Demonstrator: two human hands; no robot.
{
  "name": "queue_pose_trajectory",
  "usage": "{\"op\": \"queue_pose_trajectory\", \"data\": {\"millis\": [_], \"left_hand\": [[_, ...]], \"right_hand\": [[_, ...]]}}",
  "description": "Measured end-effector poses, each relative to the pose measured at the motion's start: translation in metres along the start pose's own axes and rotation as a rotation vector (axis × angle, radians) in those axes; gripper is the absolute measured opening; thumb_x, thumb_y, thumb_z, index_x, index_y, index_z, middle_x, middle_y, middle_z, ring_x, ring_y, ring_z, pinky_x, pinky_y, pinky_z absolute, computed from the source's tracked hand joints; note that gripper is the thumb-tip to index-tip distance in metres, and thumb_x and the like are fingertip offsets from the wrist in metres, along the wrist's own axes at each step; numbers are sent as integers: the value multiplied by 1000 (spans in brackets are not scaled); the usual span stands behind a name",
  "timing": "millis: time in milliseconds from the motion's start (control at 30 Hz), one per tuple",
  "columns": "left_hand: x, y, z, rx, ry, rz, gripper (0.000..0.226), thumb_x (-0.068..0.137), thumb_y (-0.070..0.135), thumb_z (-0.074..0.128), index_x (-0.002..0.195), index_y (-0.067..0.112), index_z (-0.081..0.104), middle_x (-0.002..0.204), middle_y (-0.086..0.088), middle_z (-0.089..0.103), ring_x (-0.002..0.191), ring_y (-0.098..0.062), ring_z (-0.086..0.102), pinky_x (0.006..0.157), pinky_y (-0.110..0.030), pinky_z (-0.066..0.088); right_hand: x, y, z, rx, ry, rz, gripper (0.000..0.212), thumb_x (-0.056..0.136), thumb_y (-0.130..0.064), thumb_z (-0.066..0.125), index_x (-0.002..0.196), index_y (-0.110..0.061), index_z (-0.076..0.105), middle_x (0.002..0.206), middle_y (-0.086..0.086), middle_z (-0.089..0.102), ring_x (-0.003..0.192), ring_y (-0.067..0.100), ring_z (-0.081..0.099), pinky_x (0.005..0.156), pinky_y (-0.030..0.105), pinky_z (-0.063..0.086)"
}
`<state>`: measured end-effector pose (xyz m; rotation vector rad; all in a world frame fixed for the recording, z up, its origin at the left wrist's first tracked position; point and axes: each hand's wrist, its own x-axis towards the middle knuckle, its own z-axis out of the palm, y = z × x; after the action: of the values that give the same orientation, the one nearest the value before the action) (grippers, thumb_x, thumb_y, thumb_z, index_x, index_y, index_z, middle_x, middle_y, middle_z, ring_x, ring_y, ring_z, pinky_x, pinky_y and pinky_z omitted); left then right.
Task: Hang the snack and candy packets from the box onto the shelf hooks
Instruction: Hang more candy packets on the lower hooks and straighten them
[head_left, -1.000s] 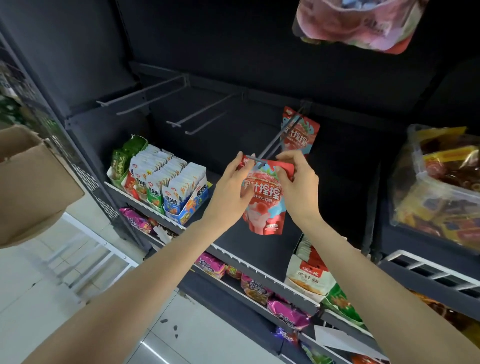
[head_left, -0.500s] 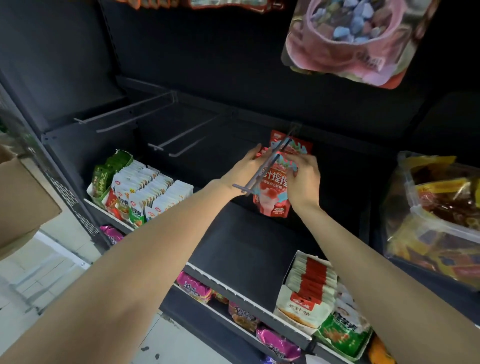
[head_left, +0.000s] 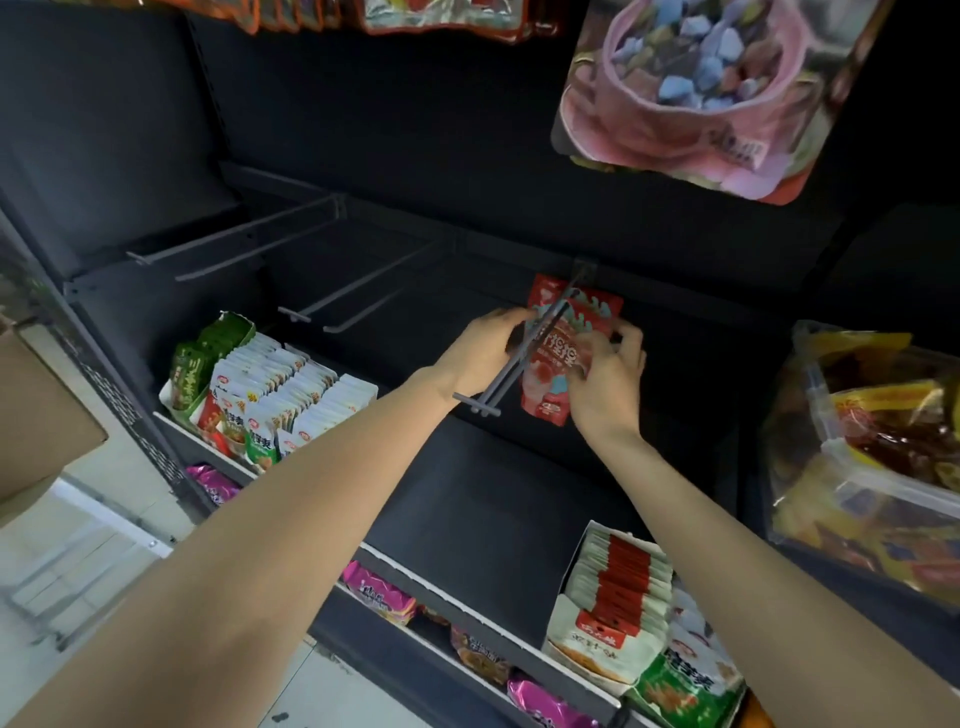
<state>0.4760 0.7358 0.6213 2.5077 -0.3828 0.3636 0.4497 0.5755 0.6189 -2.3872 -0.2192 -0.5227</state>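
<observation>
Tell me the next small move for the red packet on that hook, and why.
Probably slide the red packet further back along the hook to the packet behind, then let go: both the left hand and the right hand grip it, already threaded.

Packet (head_left: 558, 358) apparently on hook (head_left: 524, 353).

The red packet (head_left: 551, 364) on the hook (head_left: 519, 358) is partly covered: the right hand (head_left: 605, 382) hides its right edge and the left hand (head_left: 480, 356) its left. A second packet behind it shows only its top. Left of the hook, the cardboard box (head_left: 36, 415) is cut off by the frame edge.
</observation>
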Motion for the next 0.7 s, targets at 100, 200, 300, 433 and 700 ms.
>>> {"op": "queue_pose_trajectory", "data": {"millis": [100,200,300,433,700], "left_hand": [[-27,2,-11,-79,78,-137,30,90,3,54,119,9,59,107,-10,66,96,-21,64,89,-38,52],[-59,-4,-24,-78,161,-206,21,90,5,55,109,9,63,91,-5,68,81,-16,62,81,-39,53],[-97,-13,-41,-46,201,-266,16,91,13,56,104,12,65,88,-2,69,79,-16,63,79,-38,53],[-151,-44,-73,9,238,-395,18,93,20,54,108,16,63,86,3,67,79,-19,64,75,-37,52],[-278,-146,-174,31,485,-635,15,93,24,53,104,23,63,79,-1,68,79,-22,63,75,-37,52]], "right_hand": [[-26,-6,9,29,83,8,42,81,6,62,121,-2,56,135,18,32,120,30,38,100,33,43],[-47,-19,25,104,-81,42,36,85,4,56,121,-2,52,127,18,40,116,30,44,96,35,45],[-62,-45,45,189,-336,-19,27,88,4,49,113,-1,57,116,16,55,106,26,56,91,31,45],[-83,-96,79,234,-438,-163,30,86,5,47,112,-3,60,108,14,59,102,26,57,92,38,45],[-113,-257,179,256,-597,-445,26,92,-4,45,109,-8,64,110,9,60,104,22,55,89,26,39]]}}
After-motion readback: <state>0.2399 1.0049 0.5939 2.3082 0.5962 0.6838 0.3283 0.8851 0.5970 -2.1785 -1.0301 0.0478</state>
